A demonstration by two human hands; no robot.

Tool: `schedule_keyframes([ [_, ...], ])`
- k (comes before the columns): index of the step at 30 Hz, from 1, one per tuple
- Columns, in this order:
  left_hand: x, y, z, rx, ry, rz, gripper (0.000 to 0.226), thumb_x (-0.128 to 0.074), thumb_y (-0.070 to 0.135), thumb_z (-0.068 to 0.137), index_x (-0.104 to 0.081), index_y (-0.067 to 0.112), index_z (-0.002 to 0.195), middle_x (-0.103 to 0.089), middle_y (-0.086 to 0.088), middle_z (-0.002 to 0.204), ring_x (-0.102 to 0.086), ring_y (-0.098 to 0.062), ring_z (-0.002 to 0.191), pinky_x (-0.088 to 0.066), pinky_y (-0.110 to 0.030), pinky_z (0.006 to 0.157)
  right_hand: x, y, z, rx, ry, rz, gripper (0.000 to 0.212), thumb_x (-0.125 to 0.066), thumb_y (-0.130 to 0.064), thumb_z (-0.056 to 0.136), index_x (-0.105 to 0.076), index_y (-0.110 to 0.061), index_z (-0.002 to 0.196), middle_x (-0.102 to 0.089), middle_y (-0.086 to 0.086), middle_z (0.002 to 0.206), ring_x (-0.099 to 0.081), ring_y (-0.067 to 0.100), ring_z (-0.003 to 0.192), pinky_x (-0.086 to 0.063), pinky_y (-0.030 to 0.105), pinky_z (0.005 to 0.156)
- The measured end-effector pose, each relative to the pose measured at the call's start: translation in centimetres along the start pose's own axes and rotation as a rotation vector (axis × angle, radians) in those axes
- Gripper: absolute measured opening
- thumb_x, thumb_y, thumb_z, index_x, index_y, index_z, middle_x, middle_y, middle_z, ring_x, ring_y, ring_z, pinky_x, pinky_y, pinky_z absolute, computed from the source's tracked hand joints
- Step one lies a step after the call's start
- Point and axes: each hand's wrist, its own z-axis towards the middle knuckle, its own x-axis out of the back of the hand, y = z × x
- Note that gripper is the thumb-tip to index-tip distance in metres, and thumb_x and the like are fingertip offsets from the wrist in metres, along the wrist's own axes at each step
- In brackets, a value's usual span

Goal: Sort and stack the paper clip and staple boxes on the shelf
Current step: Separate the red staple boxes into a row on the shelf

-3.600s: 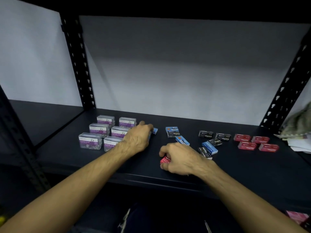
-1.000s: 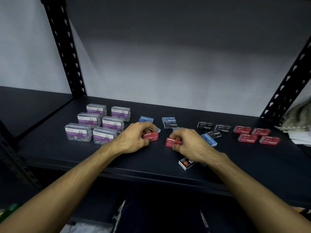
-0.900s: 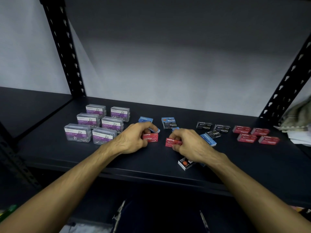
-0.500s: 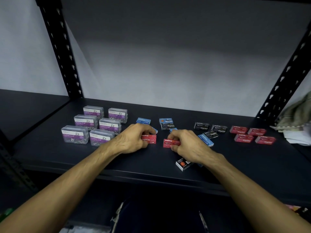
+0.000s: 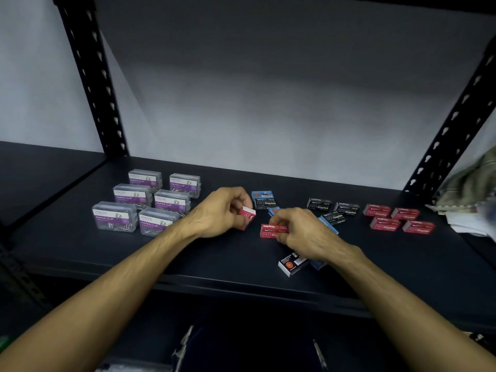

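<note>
The left hand (image 5: 220, 210) holds a red staple box (image 5: 247, 216) lifted and tilted, its white end turned toward the camera; the fingers curl round it from above. Just right of it, the right hand (image 5: 303, 232) pinches a second red box (image 5: 272, 230) with thumb and fingertips; whether that box rests on the shelf (image 5: 214, 259) cannot be told. The two boxes are near each other but apart.

Behind the hands, a blue box sits on a black one (image 5: 264, 200), and another blue box (image 5: 273, 210) peeks out between the hands. Under the right wrist lie a black box with a white end (image 5: 291, 264) and a blue one (image 5: 318, 264) beside it. Further right are three black boxes (image 5: 332, 209) and a blue box (image 5: 328, 225), then four red boxes (image 5: 397, 218) grouped in two rows. On the left, six clear paper clip boxes (image 5: 150, 202) with purple labels stand in two columns of three.

The shelf is matte black, with a thin front edge. Black slotted uprights (image 5: 91, 73) rise at the back left and at the right, and a grey-white wall (image 5: 268, 103) stands behind, dimmer toward the top. At the far right edge lies crumpled cloth (image 5: 469, 189) over some papers. A lower black shelf (image 5: 40, 170) extends to the left.
</note>
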Motion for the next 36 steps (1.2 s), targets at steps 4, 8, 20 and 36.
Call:
schedule_keyframes([
  [4,0.1,-0.5,-0.3,-0.019,0.002,0.057,0.035,-0.073,0.003,0.080,-0.062,0.028,0.103,-0.069,0.007,0.093,-0.068,-0.012,0.081,-0.059,-0.033,0.078,-0.1,0.0,0.0,-0.001,-0.003,-0.017,0.019,-0.068,-0.014,0.090,-0.069,-0.025,0.105,-0.067,-0.009,0.094,-0.061,0.002,0.079,-0.049,0.018,0.068],
  [8,0.4,-0.1,-0.7,-0.031,0.003,0.152,0.038,-0.072,0.008,0.084,-0.066,0.030,0.115,-0.067,0.017,0.099,-0.064,0.002,0.074,-0.054,-0.017,0.071,-0.1,0.0,0.1,-0.011,-0.004,-0.024,0.019,-0.068,-0.015,0.090,-0.070,-0.026,0.106,-0.067,-0.008,0.097,-0.062,0.005,0.083,-0.052,0.022,0.071],
  [20,1.1,-0.8,-2.2,0.045,-0.010,0.311,0.026,-0.074,0.011,0.082,-0.068,0.027,0.102,-0.069,0.010,0.100,-0.065,-0.005,0.093,-0.053,-0.025,0.087,-0.1,-0.1,0.0,-0.020,-0.016,0.002,0.019,-0.067,-0.018,0.092,-0.071,-0.026,0.109,-0.064,-0.010,0.090,-0.062,0.004,0.079,-0.047,0.019,0.066],
  [36,-0.4,2.9,1.5,-0.054,-0.022,0.248,0.030,-0.080,0.021,0.081,-0.073,0.027,0.109,-0.073,0.015,0.104,-0.064,0.006,0.091,-0.046,-0.008,0.081,3.7,2.7,-2.5,-0.044,0.121,0.014,0.018,-0.066,-0.016,0.091,-0.072,-0.024,0.105,-0.064,-0.013,0.084,-0.058,-0.003,0.071,-0.037,0.013,0.057],
])
